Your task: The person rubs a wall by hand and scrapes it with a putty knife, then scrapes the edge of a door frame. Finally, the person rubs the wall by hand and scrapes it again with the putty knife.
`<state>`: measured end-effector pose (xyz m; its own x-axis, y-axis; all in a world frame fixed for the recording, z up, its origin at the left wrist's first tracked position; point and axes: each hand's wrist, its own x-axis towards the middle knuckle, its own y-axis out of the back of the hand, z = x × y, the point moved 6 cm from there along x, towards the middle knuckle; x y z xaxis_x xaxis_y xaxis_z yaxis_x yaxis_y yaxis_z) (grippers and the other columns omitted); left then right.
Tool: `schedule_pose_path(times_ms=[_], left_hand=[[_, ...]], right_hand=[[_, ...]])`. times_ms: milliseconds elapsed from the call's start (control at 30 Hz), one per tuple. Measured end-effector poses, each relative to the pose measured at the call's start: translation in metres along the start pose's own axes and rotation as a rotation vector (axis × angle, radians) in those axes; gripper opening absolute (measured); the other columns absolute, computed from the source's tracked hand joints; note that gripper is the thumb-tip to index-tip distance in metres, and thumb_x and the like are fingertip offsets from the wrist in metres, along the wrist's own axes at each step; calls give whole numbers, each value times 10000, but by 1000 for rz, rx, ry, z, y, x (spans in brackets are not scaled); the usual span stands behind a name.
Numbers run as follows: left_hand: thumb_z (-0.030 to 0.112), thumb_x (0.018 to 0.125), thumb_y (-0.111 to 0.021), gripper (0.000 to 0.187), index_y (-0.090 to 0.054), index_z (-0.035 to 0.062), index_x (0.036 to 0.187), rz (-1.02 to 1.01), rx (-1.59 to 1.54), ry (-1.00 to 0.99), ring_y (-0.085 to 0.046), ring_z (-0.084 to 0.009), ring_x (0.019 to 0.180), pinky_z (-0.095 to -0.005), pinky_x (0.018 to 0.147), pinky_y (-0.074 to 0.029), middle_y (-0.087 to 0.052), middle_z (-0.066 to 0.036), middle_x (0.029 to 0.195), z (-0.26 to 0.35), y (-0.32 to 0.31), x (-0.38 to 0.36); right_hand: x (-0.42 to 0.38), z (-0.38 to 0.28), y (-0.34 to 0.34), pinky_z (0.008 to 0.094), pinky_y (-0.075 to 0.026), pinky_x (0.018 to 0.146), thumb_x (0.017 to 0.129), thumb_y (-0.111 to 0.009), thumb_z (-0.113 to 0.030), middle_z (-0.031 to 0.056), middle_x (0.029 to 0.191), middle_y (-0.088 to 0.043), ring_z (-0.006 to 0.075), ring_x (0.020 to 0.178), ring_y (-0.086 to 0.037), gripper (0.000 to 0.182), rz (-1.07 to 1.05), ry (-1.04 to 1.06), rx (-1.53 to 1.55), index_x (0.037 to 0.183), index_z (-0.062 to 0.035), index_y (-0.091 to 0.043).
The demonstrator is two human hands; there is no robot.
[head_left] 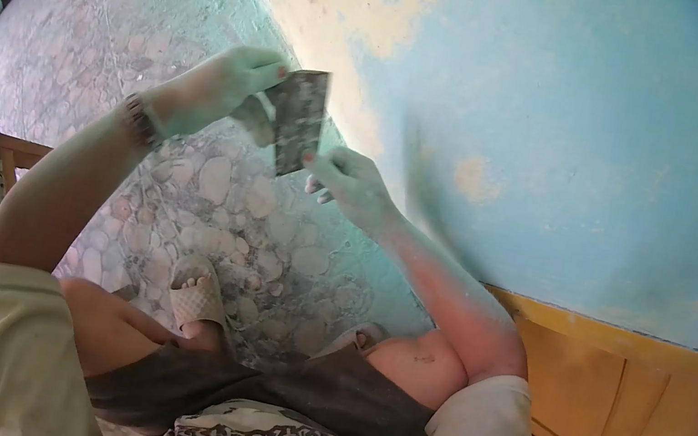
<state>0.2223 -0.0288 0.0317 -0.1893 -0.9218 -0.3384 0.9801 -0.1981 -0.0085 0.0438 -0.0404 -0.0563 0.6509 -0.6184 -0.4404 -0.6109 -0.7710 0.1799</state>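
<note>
Between my hands is a dark rectangular sheet [298,122] with faded pale marks, held up in front of the wall's base. My left hand [246,90], coated in pale dust, pinches its upper left edge with the thumb. At its lower right corner, my right hand [347,183] grips with thumb and fingers, also dusty. The sheet looks thin and slightly blurred. Beyond it rises the wall [547,140], light blue with cream patches where the blue is absent.
A stone-patterned floor [216,182] carries greenish dust along the wall. Yellow wooden panelling [614,401] stands at the lower right. Wooden furniture [18,153] is at the left. My sandalled foot [199,299] rests on the floor below.
</note>
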Motion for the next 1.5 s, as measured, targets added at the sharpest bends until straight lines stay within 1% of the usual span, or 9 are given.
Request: schedule_pose_path(times_ms=[233, 433, 467, 500, 567, 700, 1000, 1267, 1500], left_hand=[[274, 940, -484, 376, -490, -5, 1192, 229, 236, 147, -641, -170, 804, -279, 713, -534, -608, -97, 963, -22, 60, -78], [188, 908, -531, 301, -568, -11, 1130, 1157, 1186, -90, -580, -143, 901, -254, 788, -447, -611, -114, 1024, -45, 185, -278], [195, 913, -521, 324, -553, -18, 1156, 1183, 734, 521, -556, -210, 1012, -305, 898, -403, -590, -162, 1115, -49, 166, -308], [221, 919, -512, 370, -531, -19, 1200, 1188, 1009, 331, -541, -258, 1055, -335, 931, -375, -567, -188, 1184, -67, 174, -346], [341, 915, -516, 497, -495, -26, 1248, 1050, 1224, 676, -547, -274, 1064, -339, 917, -388, -559, -203, 1199, -131, 194, -451], [544, 878, -476, 629, -497, -67, 732, 1206, 555, 1217, -457, -259, 600, -390, 605, -406, -457, -125, 635, -192, 173, -573], [570, 874, -461, 641, -491, -53, 723, 1414, 485, 1081, -415, -188, 484, -352, 456, -363, -445, -101, 582, -228, 159, -615], [437, 892, -486, 482, -451, 85, 565, 1264, 173, 839, -425, -168, 299, -303, 287, -361, -444, -51, 451, -229, 141, -588], [364, 889, -503, 360, -426, 80, 681, 1834, 327, 659, -409, -205, 287, -319, 268, -347, -381, -48, 438, -174, 148, -592]], right_hand=[[-3, -46, -30, 258, -376, 451, 801, -644, -325, -6, 539, -475, 81, 504, -431, 339, -29, 305, 48, 604, -66, -548], [14, -21, 1, 232, -441, 470, 837, -633, -135, 19, 619, -546, 77, 580, -551, 260, 166, 230, 29, 634, -71, -483], [12, -16, 4, 241, -447, 451, 822, -632, -116, 35, 619, -557, 82, 558, -556, 242, 175, 178, 185, 634, -63, -488], [6, -13, 4, 251, -452, 431, 806, -630, -97, 50, 619, -568, 87, 536, -562, 225, 183, 124, 339, 633, -55, -494], [-4, -10, 5, 261, -500, 440, 810, -598, -41, 110, 656, -597, 116, 542, -606, 143, 104, 72, 449, 701, -15, -510], [-13, -13, 39, 239, -475, 385, 848, -559, -51, 120, 672, -602, 132, 509, -597, 100, 517, 151, -9, 766, -20, -512], [-8, -14, 30, 235, -398, 363, 889, -523, -138, 49, 594, -530, 85, 449, -450, 138, 588, 462, -581, 776, -60, -504], [-9, -10, 1, 400, -479, 626, 816, -533, -73, 176, 681, -618, 297, 636, -629, 89, 97, 355, -536, 866, -33, -596], [-12, -26, -3, 420, -465, 654, 843, -498, -95, 179, 727, -628, 310, 682, -627, 118, 35, 403, -559, 838, -24, -592]])
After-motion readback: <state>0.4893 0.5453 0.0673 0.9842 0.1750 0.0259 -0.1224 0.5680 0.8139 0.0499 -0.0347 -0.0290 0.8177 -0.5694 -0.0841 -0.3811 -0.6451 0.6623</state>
